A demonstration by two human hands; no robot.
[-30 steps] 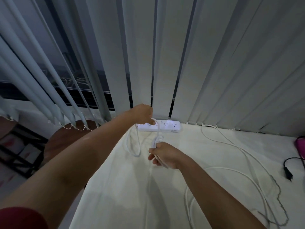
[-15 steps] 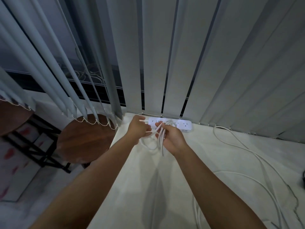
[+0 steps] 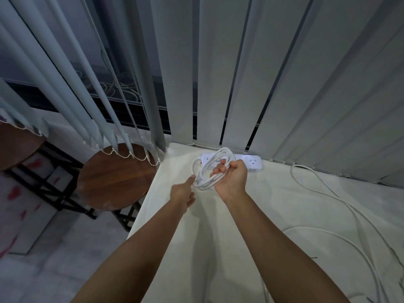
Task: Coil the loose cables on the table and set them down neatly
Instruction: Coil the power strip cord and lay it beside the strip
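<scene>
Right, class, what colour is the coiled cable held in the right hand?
White. The coiled cable shows best in the head view, in the right hand.

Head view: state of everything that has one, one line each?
white cable coil, looped, held in the right hand
right hand, fingers curled round the coil
left hand, fingers straight, holding nothing, beside the coil
power strip, flat on the table, partly behind the coil
loose cable, uncoiled, sprawled on the table
vertical blinds, hanging, gaps at left
</scene>
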